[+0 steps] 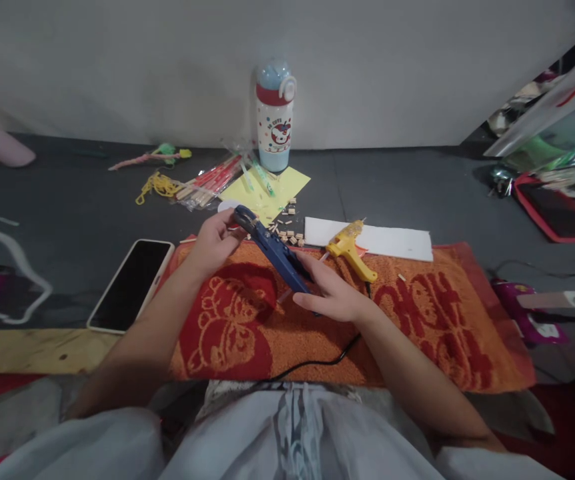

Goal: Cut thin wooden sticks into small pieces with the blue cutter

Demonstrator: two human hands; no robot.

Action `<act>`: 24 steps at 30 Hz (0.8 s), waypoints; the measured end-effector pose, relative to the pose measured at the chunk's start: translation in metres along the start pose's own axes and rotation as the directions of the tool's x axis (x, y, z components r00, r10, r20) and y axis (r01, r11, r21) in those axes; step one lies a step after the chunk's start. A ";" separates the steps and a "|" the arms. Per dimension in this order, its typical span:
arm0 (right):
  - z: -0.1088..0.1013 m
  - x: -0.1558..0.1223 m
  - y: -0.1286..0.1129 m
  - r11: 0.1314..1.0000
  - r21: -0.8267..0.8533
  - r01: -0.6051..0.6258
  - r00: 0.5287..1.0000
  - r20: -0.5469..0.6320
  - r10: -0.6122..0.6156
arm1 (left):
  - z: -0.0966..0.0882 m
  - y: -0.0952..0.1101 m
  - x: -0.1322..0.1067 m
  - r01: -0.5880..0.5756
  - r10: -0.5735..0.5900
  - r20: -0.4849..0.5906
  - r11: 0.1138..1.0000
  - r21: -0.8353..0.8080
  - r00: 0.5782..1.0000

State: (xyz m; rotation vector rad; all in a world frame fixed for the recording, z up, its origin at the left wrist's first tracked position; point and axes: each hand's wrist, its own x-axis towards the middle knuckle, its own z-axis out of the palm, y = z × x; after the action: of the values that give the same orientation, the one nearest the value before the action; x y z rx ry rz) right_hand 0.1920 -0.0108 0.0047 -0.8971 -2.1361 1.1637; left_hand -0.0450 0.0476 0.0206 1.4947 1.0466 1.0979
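A blue hand cutter [280,257], shaped like pliers, slants over the orange towel [312,353]. Its handles point towards me and to the right. My right hand [335,290] is at those handles, fingers on the far side and thumb on the near one. At the cutter's upper-left end, my left hand [217,240] has its fingers closed in a pinch; what lies between them is hidden. Several small cut wooden pieces [292,238] lie just beyond the cutter. A yellow glue gun [347,248] rests right of it, partly on a white strip [397,240].
A drink bottle [274,123] stands at the back by yellow paper [290,188] and packaged sticks [212,181]. A phone [132,283] lies left of the towel. The black cord [317,362] crosses the towel. At right are a red-framed item [560,207] and a purple box [527,313].
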 end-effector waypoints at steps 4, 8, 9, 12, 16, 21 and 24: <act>0.001 0.000 0.000 0.995 -0.093 0.025 0.999 -0.028 -0.028 | 0.001 0.001 0.001 -0.049 0.049 -0.001 0.995 0.082 0.999; 0.001 0.001 -0.002 0.986 -0.165 0.003 0.999 -0.052 -0.012 | 0.004 0.007 0.000 -0.028 0.033 -0.030 0.989 0.142 0.999; 0.001 0.001 -0.003 0.983 -0.181 -0.016 0.998 -0.056 0.006 | 0.005 0.008 -0.001 -0.012 0.017 -0.036 0.988 0.152 0.999; 0.002 0.003 -0.005 0.972 -0.227 -0.057 0.997 -0.067 0.043 | 0.006 0.010 -0.002 0.014 -0.004 -0.054 0.985 0.173 0.999; 0.002 0.003 -0.004 0.967 -0.249 -0.043 0.997 -0.066 0.027 | 0.006 0.008 -0.002 0.017 -0.007 -0.064 0.988 0.156 0.998; 0.001 0.002 -0.003 0.974 -0.227 -0.021 0.999 -0.045 0.011 | 0.007 0.009 -0.002 -0.001 0.008 -0.061 0.994 0.113 0.998; 0.001 0.002 -0.004 0.977 -0.213 -0.007 0.999 -0.039 -0.001 | 0.008 0.012 -0.002 0.007 0.001 -0.065 0.992 0.125 0.998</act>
State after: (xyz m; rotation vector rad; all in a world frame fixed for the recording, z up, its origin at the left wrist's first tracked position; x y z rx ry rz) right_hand 0.1891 -0.0109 0.0080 -1.0075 -2.2587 0.9214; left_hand -0.0367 0.0417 0.0310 1.5644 1.1816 1.1021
